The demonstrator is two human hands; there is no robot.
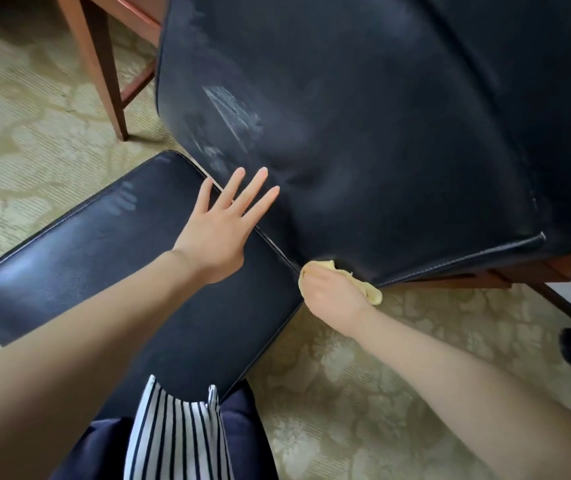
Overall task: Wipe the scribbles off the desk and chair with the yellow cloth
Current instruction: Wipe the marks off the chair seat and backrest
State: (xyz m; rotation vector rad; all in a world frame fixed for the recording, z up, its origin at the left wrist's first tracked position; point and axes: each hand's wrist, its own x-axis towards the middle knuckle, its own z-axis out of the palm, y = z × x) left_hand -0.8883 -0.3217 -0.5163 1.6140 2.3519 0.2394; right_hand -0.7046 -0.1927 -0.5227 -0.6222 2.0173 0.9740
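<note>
Yellow cloth (373, 293) bunched in right hand (332, 292) at chair (398, 133) edge | left hand (218, 233) spread

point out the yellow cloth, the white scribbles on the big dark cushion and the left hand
yellow cloth (373, 293): head view, on its bunched end that sticks out
white scribbles (232, 110): head view, middle of the hatched patch
left hand (218, 233): head view, back of the hand

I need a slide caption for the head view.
Right hand grips yellow cloth at the chair edge; flat left hand rests on the chair, pale scribbles beyond.
</note>
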